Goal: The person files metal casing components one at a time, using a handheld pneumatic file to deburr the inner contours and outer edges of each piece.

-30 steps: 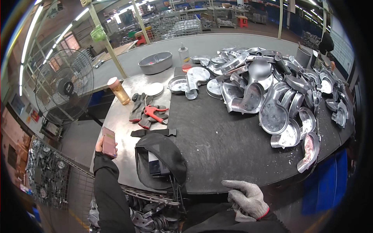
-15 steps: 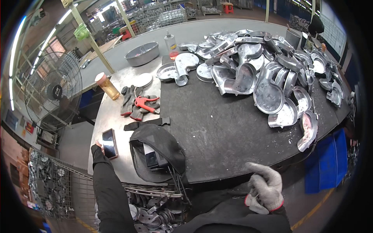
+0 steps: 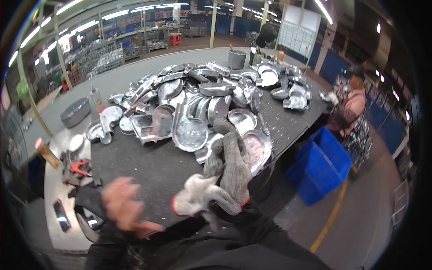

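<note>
My bare left hand (image 3: 123, 204) is over the table's front edge, beside the black mesh bag (image 3: 90, 202). It is blurred, empty, with the thumb apart from the fingers. A grey knit work glove with a red cuff covers my right hand (image 3: 234, 168). Between its thumb and fingers it grips a second, light grey glove (image 3: 191, 195), whose red cuff points left. My right fingertips reach over the nearest metal castings, and I cannot tell if they touch. A snail-shaped casting (image 3: 190, 132) lies just beyond, at the front of a heap of silvery castings (image 3: 216, 90).
A phone (image 3: 61, 216), a red air gun (image 3: 80, 168), a capped jar (image 3: 46, 153) and a round metal pan (image 3: 75, 112) are on the left. Blue bins (image 3: 321, 162) stand right of the table. Behind them, a person in pink (image 3: 353, 108) stands at the table's right.
My left hand has left the phone and moved right. My right hand has risen over the table with the loose glove. The view has swung right, bringing the other person in.
</note>
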Available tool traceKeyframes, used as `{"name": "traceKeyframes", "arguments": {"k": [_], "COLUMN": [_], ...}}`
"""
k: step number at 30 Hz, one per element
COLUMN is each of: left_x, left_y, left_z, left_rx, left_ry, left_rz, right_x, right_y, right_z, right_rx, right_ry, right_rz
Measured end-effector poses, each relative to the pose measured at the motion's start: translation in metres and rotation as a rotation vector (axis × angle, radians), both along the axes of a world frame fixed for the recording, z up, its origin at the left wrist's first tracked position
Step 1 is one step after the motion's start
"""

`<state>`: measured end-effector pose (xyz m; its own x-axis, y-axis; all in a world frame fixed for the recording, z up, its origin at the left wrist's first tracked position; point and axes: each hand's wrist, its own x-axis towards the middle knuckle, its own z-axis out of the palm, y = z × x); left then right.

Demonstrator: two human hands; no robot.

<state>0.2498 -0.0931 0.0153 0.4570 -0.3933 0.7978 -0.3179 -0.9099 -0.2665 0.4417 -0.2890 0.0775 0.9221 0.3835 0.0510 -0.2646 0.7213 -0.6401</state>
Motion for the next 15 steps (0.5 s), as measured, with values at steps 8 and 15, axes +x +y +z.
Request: {"name": "traceKeyframes", "arguments": {"k": [8, 15], "left_x": [0.109, 0.136], "left_y": [-0.121, -0.142], "left_z": [-0.107, -0.100], "left_rx": [-1.177, -0.670], "left_ry": [0.566, 0.231], "left_rz": [-0.416, -0.464], "right_x": [0.069, 0.047], "right_y": [-0.045, -0.048], "right_z": [-0.035, -0.099], "right_rx": [-0.025, -0.219], "right_ry": [-0.583, -1.091], "right_rz": [-0.240, -0.773]}}
